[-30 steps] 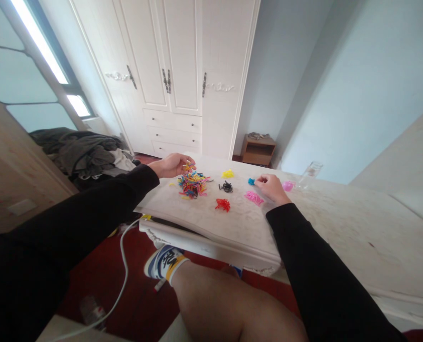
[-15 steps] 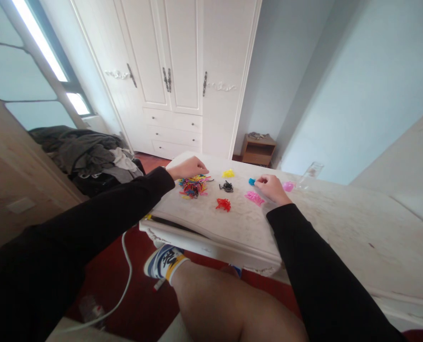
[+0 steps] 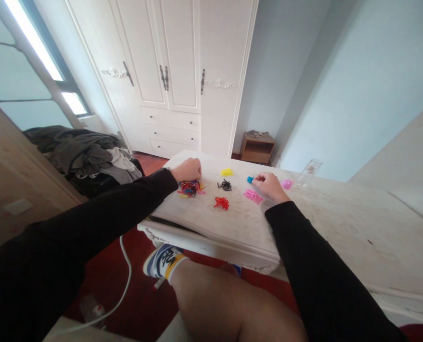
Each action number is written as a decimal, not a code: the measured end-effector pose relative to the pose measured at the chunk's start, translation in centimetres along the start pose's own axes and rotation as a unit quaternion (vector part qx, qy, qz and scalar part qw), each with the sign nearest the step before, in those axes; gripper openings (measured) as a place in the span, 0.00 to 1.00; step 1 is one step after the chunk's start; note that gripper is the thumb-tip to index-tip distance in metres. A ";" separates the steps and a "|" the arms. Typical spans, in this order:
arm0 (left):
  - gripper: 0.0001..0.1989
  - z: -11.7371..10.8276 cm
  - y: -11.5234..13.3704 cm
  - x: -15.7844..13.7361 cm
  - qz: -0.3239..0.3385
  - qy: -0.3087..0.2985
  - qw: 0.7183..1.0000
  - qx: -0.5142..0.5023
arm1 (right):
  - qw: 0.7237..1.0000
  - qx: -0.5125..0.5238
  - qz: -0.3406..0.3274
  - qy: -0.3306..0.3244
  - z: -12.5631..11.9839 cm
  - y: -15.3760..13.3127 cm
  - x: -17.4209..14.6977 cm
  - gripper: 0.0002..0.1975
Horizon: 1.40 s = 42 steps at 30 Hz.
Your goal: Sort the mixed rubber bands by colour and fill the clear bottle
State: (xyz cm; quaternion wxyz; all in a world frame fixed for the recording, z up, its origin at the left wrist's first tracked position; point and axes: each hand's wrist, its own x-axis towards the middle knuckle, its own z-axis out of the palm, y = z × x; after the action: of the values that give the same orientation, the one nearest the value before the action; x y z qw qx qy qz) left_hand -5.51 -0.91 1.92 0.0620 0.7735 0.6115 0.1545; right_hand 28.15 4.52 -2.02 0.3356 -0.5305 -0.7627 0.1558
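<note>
Hovering over a mixed pile point(image 3: 190, 189) with the left hand point(image 3: 189, 169) while the right hand point(image 3: 268, 185) reaches to a blue pile point(image 3: 250, 180).

The mixed pile of small, many-coloured pieces lies on the pale surface point(image 3: 240, 228), partly hidden under the left hand, whose fingers curl inward; whether they hold anything, I cannot tell. The right hand's fingers are bunched right beside the blue pile, partly covering it; I cannot tell whether they are clamped on a piece. Between the hands sit a yellow pile point(image 3: 226, 172) toward the far edge, a black pile point(image 3: 225, 185) nearer, and a red pile point(image 3: 221, 204) nearest the person. A pink pile point(image 3: 253, 195) lies just on the near side of the right hand; a paler pink clump point(image 3: 287, 184) lies beyond it, near a clear container point(image 3: 310, 171).
</note>
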 end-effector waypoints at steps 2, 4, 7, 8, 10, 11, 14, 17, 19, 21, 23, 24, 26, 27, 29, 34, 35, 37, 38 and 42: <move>0.09 -1.0 0.0 -0.5 -0.005 0.002 0.999 0.048 | 1.000 0.001 -0.001 -0.001 0.0 0.0 0.0 0.05; 0.11 -1.5 0.5 -1.1 0.013 0.005 0.998 0.063 | 1.000 0.000 -0.001 -0.004 0.0 0.0 0.0 0.06; 0.14 -1.5 1.6 -2.1 0.084 -0.030 0.995 0.042 | 1.000 -0.002 -0.002 -0.007 0.0 0.1 0.0 0.06; 0.15 -1.3 1.9 -2.4 0.108 -0.047 0.992 0.039 | 1.000 -0.001 -0.001 -0.008 0.0 0.1 -0.1 0.06; 0.16 -0.8 2.2 -2.9 0.139 -0.068 0.987 0.042 | 1.000 0.002 0.004 -0.010 0.0 0.0 -0.1 0.06; 0.14 -0.6 2.2 -3.1 0.146 -0.071 0.986 0.048 | 1.000 0.003 0.005 -0.010 0.0 0.0 -0.2 0.06; 0.11 -0.5 1.7 -3.3 0.138 -0.061 0.987 0.052 | 1.000 0.006 0.000 -0.007 -0.1 -0.1 -0.2 0.06; 0.13 -0.9 1.4 -3.1 0.092 -0.043 0.995 0.000 | 1.000 0.013 -0.004 0.004 -0.2 -0.1 -0.2 0.05; 0.15 -1.1 1.6 -2.8 0.050 -0.042 0.994 -0.087 | 1.000 0.016 -0.007 0.006 -0.2 -0.2 -0.1 0.05; 0.18 -0.9 2.2 -2.3 0.009 -0.055 0.973 -0.223 | 1.000 0.016 -0.007 0.005 -0.3 -0.2 -0.1 0.05; 0.19 -0.6 3.0 -1.7 -0.034 -0.085 0.921 -0.378 | 1.000 0.014 -0.007 0.008 -0.3 -0.2 -0.1 0.05; 0.20 -0.3 3.5 -1.3 -0.055 -0.101 0.888 -0.446 | 1.000 0.014 -0.007 0.011 -0.2 -0.3 -0.2 0.05; 0.21 0.2 4.4 -0.3 -0.093 -0.130 0.820 -0.550 | 1.000 0.015 -0.010 0.018 -0.2 -0.3 -0.2 0.06; 0.20 0.5 4.8 0.3 -0.105 -0.142 0.790 -0.588 | 1.000 0.016 -0.012 0.021 -0.2 -0.2 -0.2 0.06; 0.18 1.1 5.5 1.6 -0.118 -0.158 0.735 -0.649 | 0.999 0.020 -0.017 0.028 -0.2 -0.2 -0.1 0.06; 0.13 2.7 7.0 4.6 -0.112 -0.197 0.667 -0.710 | 0.997 0.045 -0.039 0.049 -0.3 -0.4 0.1 0.05; 0.13 3.0 7.2 5.1 -0.100 -0.198 0.667 -0.711 | 0.996 0.049 -0.047 0.054 -0.3 -0.5 0.1 0.05; 0.11 3.6 7.5 5.5 -0.065 -0.192 0.673 -0.711 | 0.994 0.052 -0.066 0.067 -0.4 -1.0 0.0 0.06; 0.10 3.7 7.5 5.6 -0.047 -0.189 0.678 -0.708 | 0.993 0.054 -0.078 0.073 -0.5 -1.3 0.0 0.06; 0.06 3.8 7.3 5.0 0.018 -0.212 0.700 -0.682 | 0.983 0.077 -0.142 0.082 -0.7 -2.8 -0.5 0.08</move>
State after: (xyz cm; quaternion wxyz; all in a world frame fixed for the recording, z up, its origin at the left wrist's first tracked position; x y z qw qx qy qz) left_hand 3.49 2.45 1.21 0.6978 0.5423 0.2957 0.3627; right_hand 26.76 2.87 -0.01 0.4556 -0.4002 -0.7858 0.1212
